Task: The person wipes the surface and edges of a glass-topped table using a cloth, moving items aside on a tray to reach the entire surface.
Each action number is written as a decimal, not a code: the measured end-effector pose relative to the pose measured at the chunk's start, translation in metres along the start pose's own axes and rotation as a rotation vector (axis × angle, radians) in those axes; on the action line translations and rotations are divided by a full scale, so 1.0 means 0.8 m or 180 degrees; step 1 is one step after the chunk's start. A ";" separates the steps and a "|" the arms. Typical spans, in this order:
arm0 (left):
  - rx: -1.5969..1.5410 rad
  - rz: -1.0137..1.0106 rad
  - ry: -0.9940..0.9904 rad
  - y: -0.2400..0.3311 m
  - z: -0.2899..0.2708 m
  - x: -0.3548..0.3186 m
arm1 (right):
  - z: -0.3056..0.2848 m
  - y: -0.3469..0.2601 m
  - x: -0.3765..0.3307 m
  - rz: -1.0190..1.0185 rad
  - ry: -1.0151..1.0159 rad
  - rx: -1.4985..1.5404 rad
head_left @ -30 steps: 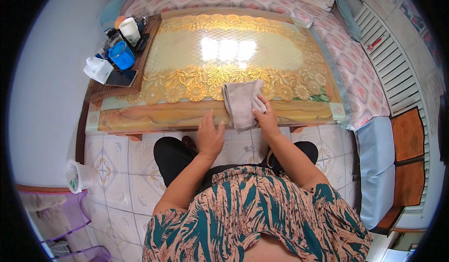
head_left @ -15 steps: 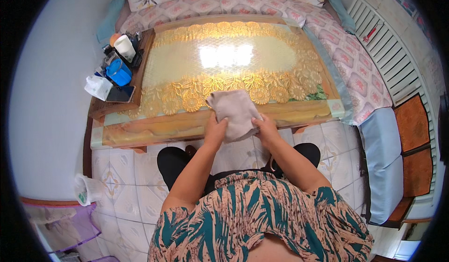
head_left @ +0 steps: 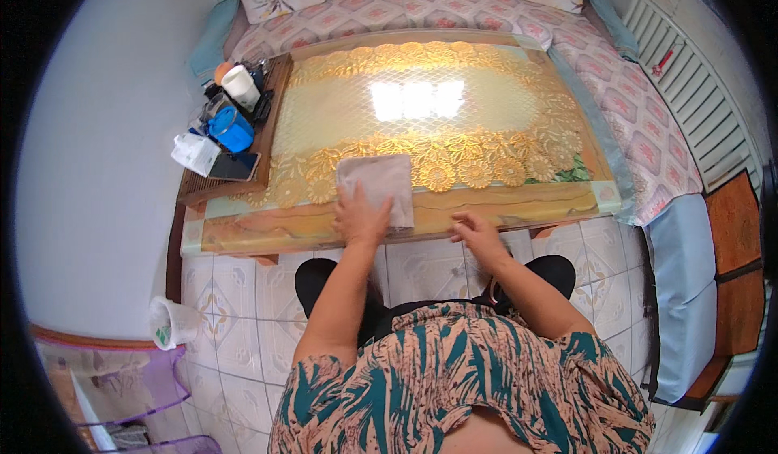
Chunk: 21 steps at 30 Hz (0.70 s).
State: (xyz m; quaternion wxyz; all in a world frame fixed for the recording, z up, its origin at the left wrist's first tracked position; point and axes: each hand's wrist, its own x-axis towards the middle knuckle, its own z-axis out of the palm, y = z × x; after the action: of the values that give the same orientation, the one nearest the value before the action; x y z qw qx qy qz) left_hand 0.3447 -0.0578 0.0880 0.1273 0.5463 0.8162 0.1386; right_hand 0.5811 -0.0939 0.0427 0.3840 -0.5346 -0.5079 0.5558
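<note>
Touching pale cloth (head_left: 391,177): left fingers (head_left: 345,203). White packet (head_left: 194,152): any print unreadable.

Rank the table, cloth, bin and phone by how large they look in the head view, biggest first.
1. Table, by far
2. Cloth, partly covered by the left hand
3. Bin
4. Phone

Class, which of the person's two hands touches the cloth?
The left hand, spread on the greyish cloth; the right hand is apart from it, farther right.

Pale grey cloth (head_left: 387,180), perhaps pinkish, gold floral tablecloth (head_left: 438,147)
</note>
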 end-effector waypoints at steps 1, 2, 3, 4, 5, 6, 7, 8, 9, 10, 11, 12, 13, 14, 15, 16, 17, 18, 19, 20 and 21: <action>0.0031 0.0036 0.0007 0.016 0.000 -0.005 | -0.009 0.015 0.006 -0.0368 0.0182 -0.0024; 0.0064 0.0057 0.0015 0.027 0.004 -0.010 | -0.018 0.017 0.008 -0.0526 0.0420 -0.0481; 0.0243 0.0330 0.0042 0.034 0.010 -0.017 | -0.028 0.014 0.010 -0.0707 0.0658 -0.0938; 0.0420 0.0595 0.0074 0.038 0.018 -0.022 | -0.033 0.005 0.011 -0.0906 0.0891 -0.1393; 0.0601 0.0858 0.0102 0.036 0.023 -0.025 | -0.037 -0.003 0.011 -0.0750 0.0857 -0.1648; 0.0492 0.0986 0.0174 0.033 0.033 -0.024 | -0.044 -0.017 0.005 -0.0583 0.0852 -0.1919; 0.0398 0.1100 0.0266 0.025 0.044 -0.020 | -0.048 -0.029 0.003 -0.0436 0.0834 -0.2176; 0.0310 0.1212 0.0360 0.015 0.054 -0.013 | -0.051 -0.039 0.001 -0.0318 0.0717 -0.2408; 0.0189 0.1249 0.0443 0.007 0.063 -0.002 | -0.060 -0.050 -0.004 -0.0184 0.0652 -0.2655; 0.0176 0.1216 0.0560 -0.006 0.063 0.007 | -0.070 -0.051 -0.007 -0.0034 0.0579 -0.2880; 0.0165 0.1181 0.0677 -0.024 0.061 0.017 | -0.088 -0.043 -0.003 0.0007 0.0470 -0.3262; 0.0158 0.1159 0.0788 -0.046 0.059 0.028 | -0.094 -0.050 -0.006 0.0107 0.0380 -0.3521; 0.0269 0.1025 0.1005 -0.079 0.059 0.041 | -0.097 -0.067 -0.012 0.0190 0.0278 -0.3774; 0.0385 0.0899 0.1221 -0.114 0.056 0.053 | -0.102 -0.077 -0.015 0.0277 0.0181 -0.4017; 0.0466 0.0752 0.1263 -0.141 0.050 0.064 | -0.118 -0.077 -0.018 0.0303 0.0042 -0.4105; 0.0586 0.0574 0.1323 -0.172 0.036 0.071 | -0.126 -0.076 -0.014 0.0329 -0.0101 -0.4231; 0.0471 0.0323 0.1208 -0.204 0.018 0.076 | -0.132 -0.075 -0.009 0.0343 -0.0251 -0.4362; 0.0347 0.0079 0.1086 -0.222 0.007 0.078 | -0.139 -0.074 -0.006 0.0366 -0.0396 -0.4497; 0.0436 0.0003 0.1073 -0.217 -0.002 0.072 | -0.153 -0.063 0.001 0.0116 -0.0509 -0.4623; 0.0524 -0.0071 0.1059 -0.213 -0.015 0.065 | -0.166 -0.045 0.010 -0.0136 -0.0620 -0.4747; 0.0623 -0.0165 0.1061 -0.210 -0.027 0.063 | -0.170 -0.036 0.020 -0.0417 -0.0743 -0.4859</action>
State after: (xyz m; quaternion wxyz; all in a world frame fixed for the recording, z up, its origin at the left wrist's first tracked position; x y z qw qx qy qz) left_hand 0.1747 -0.0744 0.0440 -0.0598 0.5044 0.8493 0.1437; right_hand 0.7093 -0.0522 0.0795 -0.1147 -0.5580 -0.8179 0.0807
